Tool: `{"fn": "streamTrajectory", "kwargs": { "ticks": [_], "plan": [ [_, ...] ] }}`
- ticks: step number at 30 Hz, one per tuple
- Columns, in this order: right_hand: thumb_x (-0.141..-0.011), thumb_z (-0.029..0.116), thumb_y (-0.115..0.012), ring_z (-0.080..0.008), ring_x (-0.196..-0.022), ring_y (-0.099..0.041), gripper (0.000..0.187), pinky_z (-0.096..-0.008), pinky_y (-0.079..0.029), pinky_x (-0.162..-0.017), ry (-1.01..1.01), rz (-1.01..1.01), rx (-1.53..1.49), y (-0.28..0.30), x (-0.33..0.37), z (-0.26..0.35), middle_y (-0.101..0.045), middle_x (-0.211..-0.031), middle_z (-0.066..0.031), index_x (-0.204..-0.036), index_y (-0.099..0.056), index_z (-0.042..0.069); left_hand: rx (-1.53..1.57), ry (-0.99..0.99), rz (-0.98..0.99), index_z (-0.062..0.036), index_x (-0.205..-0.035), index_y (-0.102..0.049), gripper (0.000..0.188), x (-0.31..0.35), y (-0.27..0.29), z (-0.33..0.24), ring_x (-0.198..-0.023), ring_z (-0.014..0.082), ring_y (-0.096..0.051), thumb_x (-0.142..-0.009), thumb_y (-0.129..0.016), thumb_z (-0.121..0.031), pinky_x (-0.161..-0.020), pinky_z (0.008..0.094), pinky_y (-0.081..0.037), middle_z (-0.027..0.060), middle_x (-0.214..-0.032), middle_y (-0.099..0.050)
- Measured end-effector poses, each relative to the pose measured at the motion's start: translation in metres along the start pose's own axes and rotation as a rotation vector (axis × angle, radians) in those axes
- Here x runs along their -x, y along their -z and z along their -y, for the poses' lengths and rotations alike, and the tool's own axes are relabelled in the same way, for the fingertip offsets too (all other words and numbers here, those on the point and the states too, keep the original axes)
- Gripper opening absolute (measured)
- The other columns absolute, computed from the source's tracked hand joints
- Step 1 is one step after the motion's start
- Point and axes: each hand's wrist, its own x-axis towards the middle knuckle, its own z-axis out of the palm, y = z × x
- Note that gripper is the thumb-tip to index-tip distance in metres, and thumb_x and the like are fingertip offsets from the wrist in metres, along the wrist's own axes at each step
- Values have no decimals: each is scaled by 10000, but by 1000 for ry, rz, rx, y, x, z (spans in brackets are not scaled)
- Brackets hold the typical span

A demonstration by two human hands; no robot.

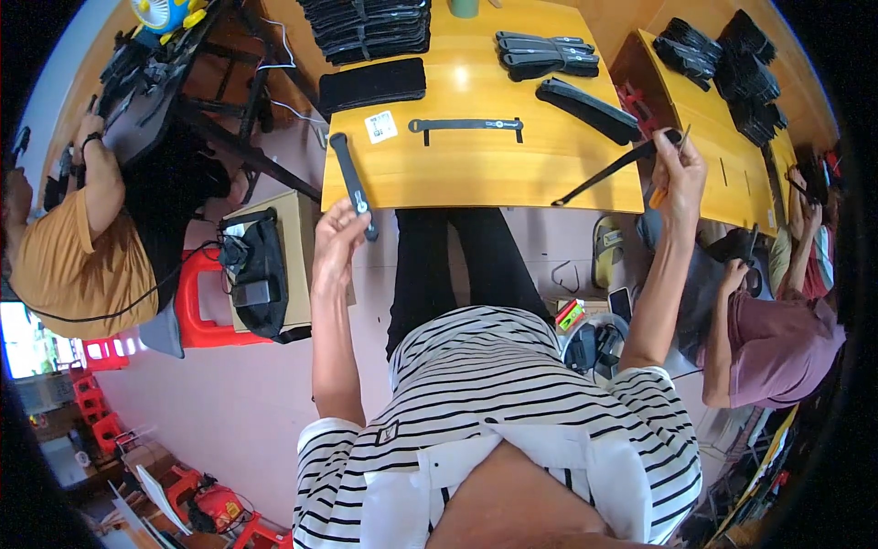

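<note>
My left hand [338,240] is closed on the lower end of a black strap [346,165], which rises over the table's front left edge. In my right hand [679,178] is another black strap [605,172], its free end slanting down to the left above the table. A slim pointed tool with an orange part [658,198] also shows in the right hand; its kind is unclear. Between the hands, a black strap with a round end [466,124] lies flat across the yellow wooden table [485,178], two short dark marks below it.
Black strap bundles [364,32] stand at the back, with a loose stack [585,110] at right and a black pile [373,84] at left. A white square label [380,127] sits near the left edge. A bin [594,346] is below. Co-workers sit on both sides.
</note>
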Motion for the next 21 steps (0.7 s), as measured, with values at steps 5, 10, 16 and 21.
{"fn": "streamTrajectory", "kwargs": {
  "ticks": [5, 10, 16, 21],
  "plan": [
    [-790, 106, -654, 1, -395, -316, 112, -158, -209, -359, -30, 68, -39, 5, 24, -4, -456, -528, 55, -880, -621, 49, -105, -44, -148, -24, -1015, -523, 338, -46, -18, 30, -508, 56, -480, -715, -677, -3, -452, 185, -360, 4, -680, -573],
    [-787, 121, -646, 6, -412, -323, 108, -154, -206, -367, -82, 108, -33, 7, 36, -3, -485, -590, 28, -853, -601, 48, -510, -131, -362, -11, -1050, -483, 411, -56, -31, 44, -547, 112, -540, -704, -703, -46, -438, 219, -403, 35, -664, -549],
    [-797, 140, -592, 8, -413, -323, 92, -151, -208, -373, -156, 143, -95, 6, 40, 1, -491, -591, 18, -797, -569, 51, -654, -158, -426, 6, -1006, -540, 379, -52, -28, 42, -625, 151, -573, -694, -723, -108, -596, 276, -484, 66, -729, -561],
    [-711, 114, -601, 1, -402, -328, 131, -164, -217, -376, -145, 401, 85, -15, 45, 7, -535, -610, -1, -813, -559, 44, -584, -345, -368, 19, -1045, -550, 368, -28, -62, 4, -715, 176, -586, -736, -687, -126, -680, 320, -479, 115, -803, -589]
  ]
}}
